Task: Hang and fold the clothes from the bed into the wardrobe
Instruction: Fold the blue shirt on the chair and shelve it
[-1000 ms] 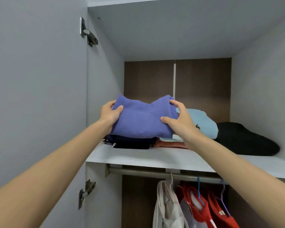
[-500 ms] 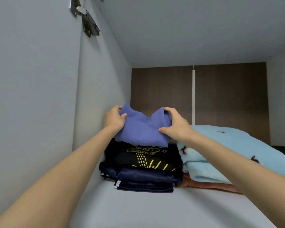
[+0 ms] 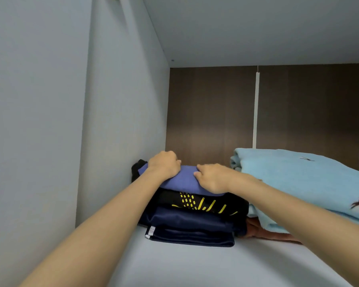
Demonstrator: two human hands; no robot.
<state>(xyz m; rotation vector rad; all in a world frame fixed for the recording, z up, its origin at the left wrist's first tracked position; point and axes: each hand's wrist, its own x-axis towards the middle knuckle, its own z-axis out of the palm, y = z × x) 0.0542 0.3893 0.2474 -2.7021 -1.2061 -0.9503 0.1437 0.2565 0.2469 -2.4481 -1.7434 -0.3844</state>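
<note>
Here the left hand (image 3: pixel 164 165) and right hand (image 3: pixel 210 179) gripped the folded purple garment (image 3: pixel 180 183); it lay directly under them, long side across, atop the dark stack (image 3: pixel 193 224) on the shelf (image 3: pixel 195 266).

Plenty of open air above the dark stack (image 3: pixel 191 220) mid-frame; light blue towel (image 3: pixel 298 183) crowds the right, wardrobe wall (image 3: pixel 122 121) hugs the left.

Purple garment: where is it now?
Head view, left of centre: the purple garment tops the dark stack, under the left hand and right hand, left of the blue towel.
</note>
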